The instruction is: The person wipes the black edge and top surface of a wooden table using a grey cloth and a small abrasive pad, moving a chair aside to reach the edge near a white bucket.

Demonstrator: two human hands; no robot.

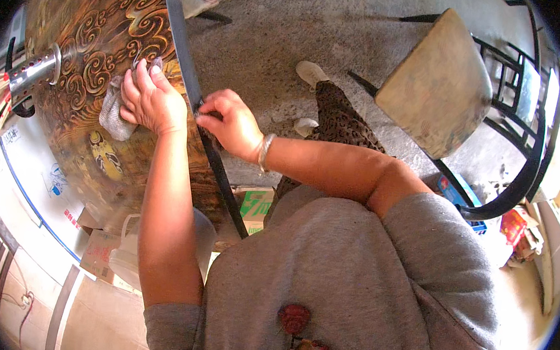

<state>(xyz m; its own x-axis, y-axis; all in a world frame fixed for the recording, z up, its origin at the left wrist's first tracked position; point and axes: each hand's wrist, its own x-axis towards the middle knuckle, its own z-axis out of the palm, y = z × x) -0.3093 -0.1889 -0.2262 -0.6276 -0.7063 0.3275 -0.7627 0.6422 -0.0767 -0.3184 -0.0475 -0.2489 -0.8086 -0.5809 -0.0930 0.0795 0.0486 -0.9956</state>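
My left hand (153, 102) presses a crumpled grey cloth (115, 114) against the brown tabletop (153, 158), its fingers curled over the cloth. The tabletop has carved-looking swirl patterns and a yellow figure. My right hand (231, 122), with a twisted silver bracelet (266, 153) at the wrist, is at the table's dark edge strip (185, 56). Its thumb and fingers are pinched together there; what they hold, if anything, is too small to make out.
A perforated metal cylinder (34, 78) lies at the table's left side. To the right stands a black-framed chair (438, 85) with a worn seat. Below the table are a clear plastic bucket (127, 255) and a green-printed carton (255, 204). Grey concrete floor (263, 49) lies beyond.
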